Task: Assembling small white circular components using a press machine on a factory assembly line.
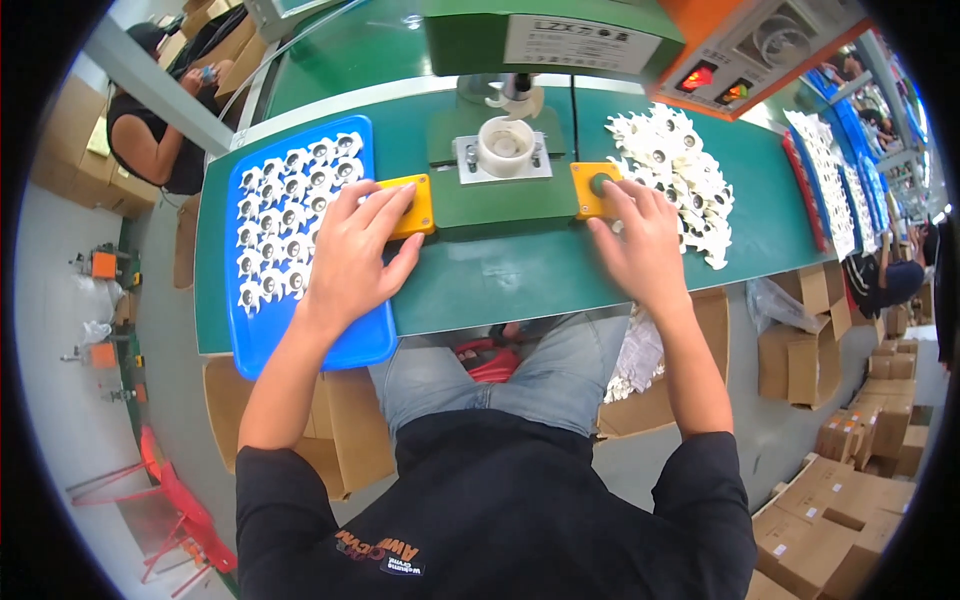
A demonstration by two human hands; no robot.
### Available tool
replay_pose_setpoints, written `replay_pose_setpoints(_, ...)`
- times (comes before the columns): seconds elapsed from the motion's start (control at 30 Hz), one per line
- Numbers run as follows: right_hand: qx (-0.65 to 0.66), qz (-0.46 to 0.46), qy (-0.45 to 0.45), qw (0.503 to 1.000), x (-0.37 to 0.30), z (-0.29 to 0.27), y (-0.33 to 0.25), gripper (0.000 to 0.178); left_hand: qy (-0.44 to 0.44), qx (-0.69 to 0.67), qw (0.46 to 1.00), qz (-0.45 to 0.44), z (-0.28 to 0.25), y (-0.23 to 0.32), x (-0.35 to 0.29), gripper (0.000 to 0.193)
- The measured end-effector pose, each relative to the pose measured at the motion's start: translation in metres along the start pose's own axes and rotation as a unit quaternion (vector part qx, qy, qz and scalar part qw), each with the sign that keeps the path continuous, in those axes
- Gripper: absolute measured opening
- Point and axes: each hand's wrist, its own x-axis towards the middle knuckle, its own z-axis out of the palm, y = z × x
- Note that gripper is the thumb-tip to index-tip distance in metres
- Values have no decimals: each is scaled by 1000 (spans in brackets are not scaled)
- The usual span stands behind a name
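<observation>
R hand [645, 238] — loosely curled, touching green btn [599, 183] on yellow box [586, 202].

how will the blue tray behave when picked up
The blue tray looks like smooth moulded plastic, so it is probably fairly stiff. The white parts seem to sit loose in rows on its flat surface, so they would likely slide if it tilts.

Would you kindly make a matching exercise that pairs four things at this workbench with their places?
1. Left hand
2. Right hand
3. Blue tray
4. Heap of white parts

A. Overhanging the front edge of the green table
B. At the right yellow button box
C. Directly on the table
D. At the left yellow button box

Pairs: 1-D, 2-B, 3-A, 4-C
</observation>
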Motion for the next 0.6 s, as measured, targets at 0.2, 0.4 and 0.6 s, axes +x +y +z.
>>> replay_pose_setpoints(0.2,-5,7,17,1000,3,2,-2,38,-5,24,999,-26,-3,14,-3,52)
replay_pose_setpoints(0.4,65,21,-17,998,0,-16,9,29,-1,-23,999,-36,-10,10,8,52)
replay_pose_setpoints(0.6,-13,124,27,992,-40,-35,60,24,4,-33,998,-58,-25,17,5,50)
